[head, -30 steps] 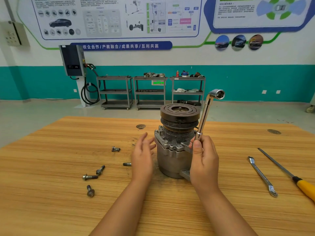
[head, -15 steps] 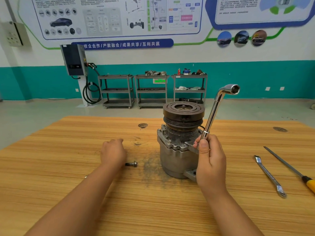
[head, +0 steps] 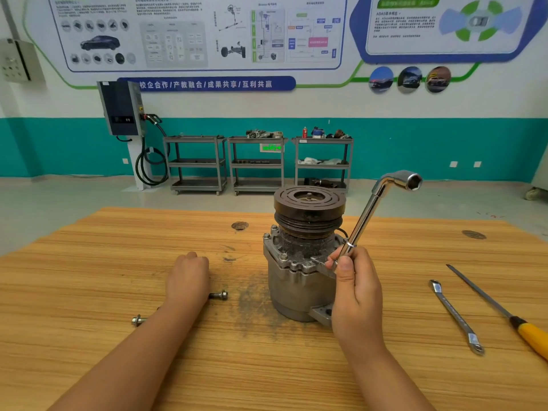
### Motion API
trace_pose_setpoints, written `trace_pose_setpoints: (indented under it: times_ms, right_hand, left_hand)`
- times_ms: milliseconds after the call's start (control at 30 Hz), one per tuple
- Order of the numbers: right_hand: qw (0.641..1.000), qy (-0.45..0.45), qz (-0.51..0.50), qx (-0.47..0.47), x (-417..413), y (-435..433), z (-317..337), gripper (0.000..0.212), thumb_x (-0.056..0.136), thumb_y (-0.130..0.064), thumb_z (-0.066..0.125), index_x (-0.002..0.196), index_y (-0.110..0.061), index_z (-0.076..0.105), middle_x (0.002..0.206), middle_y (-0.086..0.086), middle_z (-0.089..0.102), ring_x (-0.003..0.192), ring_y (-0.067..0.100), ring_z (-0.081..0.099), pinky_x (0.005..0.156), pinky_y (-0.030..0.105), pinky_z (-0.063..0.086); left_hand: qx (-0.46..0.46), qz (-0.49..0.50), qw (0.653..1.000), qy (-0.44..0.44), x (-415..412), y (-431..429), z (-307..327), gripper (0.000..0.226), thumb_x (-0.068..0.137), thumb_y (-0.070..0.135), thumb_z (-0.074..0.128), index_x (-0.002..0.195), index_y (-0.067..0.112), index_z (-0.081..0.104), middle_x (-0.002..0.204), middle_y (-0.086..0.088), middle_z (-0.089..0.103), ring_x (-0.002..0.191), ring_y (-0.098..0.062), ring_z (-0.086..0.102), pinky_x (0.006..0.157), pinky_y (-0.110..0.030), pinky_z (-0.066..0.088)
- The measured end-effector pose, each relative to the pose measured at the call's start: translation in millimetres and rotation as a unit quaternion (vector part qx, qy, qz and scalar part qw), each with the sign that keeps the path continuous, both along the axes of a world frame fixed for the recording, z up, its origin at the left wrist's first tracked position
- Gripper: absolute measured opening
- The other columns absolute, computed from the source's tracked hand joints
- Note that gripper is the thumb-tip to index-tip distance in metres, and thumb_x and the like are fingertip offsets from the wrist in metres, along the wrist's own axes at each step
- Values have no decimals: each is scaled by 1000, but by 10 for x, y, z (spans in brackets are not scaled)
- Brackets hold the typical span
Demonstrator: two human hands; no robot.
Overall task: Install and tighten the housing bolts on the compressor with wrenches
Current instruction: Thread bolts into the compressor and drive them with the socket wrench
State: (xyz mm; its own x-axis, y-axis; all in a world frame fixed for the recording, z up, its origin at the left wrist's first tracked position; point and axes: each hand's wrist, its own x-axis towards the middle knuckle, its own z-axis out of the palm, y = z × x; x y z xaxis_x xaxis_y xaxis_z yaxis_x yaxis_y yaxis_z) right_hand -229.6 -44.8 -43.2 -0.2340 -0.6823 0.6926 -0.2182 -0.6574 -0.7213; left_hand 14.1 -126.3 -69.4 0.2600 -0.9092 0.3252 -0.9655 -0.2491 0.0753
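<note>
Risk as I see it: compressor (head: 296, 292) stands unbraced mid-table, and my right hand (head: 357, 295), gripping the socket wrench (head: 370, 212) at its three o'clock, could tip it while my left hand (head: 186, 277) curls over bolts (head: 219, 295) at nine o'clock, its grip untellable.

Glossy chrome socket wrench (head: 370, 212); matt cast-metal compressor (head: 296, 286); grained wood table (head: 89, 292).

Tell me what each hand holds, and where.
The right hand grips the socket wrench low on its shaft. The left hand curls by a bolt; hold unclear.
</note>
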Motion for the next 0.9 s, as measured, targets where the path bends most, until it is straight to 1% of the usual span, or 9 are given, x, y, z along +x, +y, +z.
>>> trace_pose_setpoints:
  times_ms: [67, 200, 367, 467, 567, 667, 767, 833, 900]
  right_hand:
    - [1000, -2, 1, 1, -3, 0, -1, 21, 96, -27, 35, 84, -22, 52, 84, -3, 55, 85, 5, 56, 72, 9, 40]
    - [1000, -8, 7, 3, -4, 3, 3, 21, 96, -26, 35, 85, -21, 52, 84, -1, 56, 85, 5, 56, 72, 9, 41]
    - [1000, -11, 4, 6, 4, 11, 14, 21, 95, -27, 35, 84, -23, 52, 84, -1, 56, 85, 5, 56, 72, 8, 41]
    - [1000, -7, 11, 10, -4, 8, 10, 21, 95, -26, 35, 84, -20, 52, 84, 0, 55, 84, 6, 55, 72, 10, 41]
    - [1000, -8, 11, 10, -9, 4, 10, 21, 95, -27, 35, 85, -21, 53, 84, 0, 55, 85, 8, 55, 73, 12, 42]
    - [1000, -8, 12, 12, -4, 4, 12, 21, 95, -27, 36, 85, -21, 53, 84, -1, 55, 84, 9, 55, 73, 12, 41]
    - [1000, -10, 9, 9, -3, 4, 17, 20, 95, -26, 36, 84, -22, 52, 83, 0, 55, 82, 6, 54, 72, 9, 40]
    - [1000, -9, 8, 7, -3, 3, 17, 21, 95, -26, 36, 83, -21, 52, 83, 0, 55, 81, 6, 54, 71, 8, 40]
    - [1000, -6, 7, 8, -5, 0, 6, 22, 95, -28, 36, 83, -21, 52, 83, 0, 55, 81, 6, 54, 71, 9, 40]
  left_hand:
    - [1, -3, 1000, 11, 2, -11, -6, 35, 90, -5, 42, 113, 12, 63, 111, -6, 56, 102, -25, 56, 73, -31, 45]
    - [4, -6, 999, 34, 9, -13, 14, 33, 91, -3, 40, 112, 11, 62, 107, -7, 57, 98, -26, 57, 72, -30, 44]
    - [8, -19, 999, 28, -13, 9, 32, 31, 93, -2, 43, 117, 7, 60, 114, -9, 54, 101, -27, 57, 80, -32, 48]
    - [-16, -20, 998, 54, -23, 24, 47, 27, 92, -4, 43, 113, 4, 59, 114, -13, 52, 99, -28, 53, 82, -33, 47]
    - [-53, -36, 993, 104, -68, 34, 99, 20, 97, 3, 46, 111, 4, 60, 110, -15, 54, 97, -31, 52, 81, -35, 45]
    - [-101, -62, 979, 169, -200, 108, 214, 21, 100, 11, 45, 112, 5, 61, 107, -14, 60, 97, -31, 54, 80, -36, 43]
    - [-166, -97, 951, 241, -417, 273, 322, 16, 98, 14, 50, 106, 9, 63, 98, -6, 64, 94, -25, 56, 79, -37, 46]
    - [-216, -126, 925, 285, -567, 417, 388, 11, 96, 15, 54, 102, 13, 64, 91, 1, 62, 91, -18, 56, 76, -32, 44]
    - [-262, -156, 897, 319, -704, 566, 462, 5, 94, 17, 59, 96, 19, 63, 88, 7, 61, 88, -10, 56, 70, -22, 40]
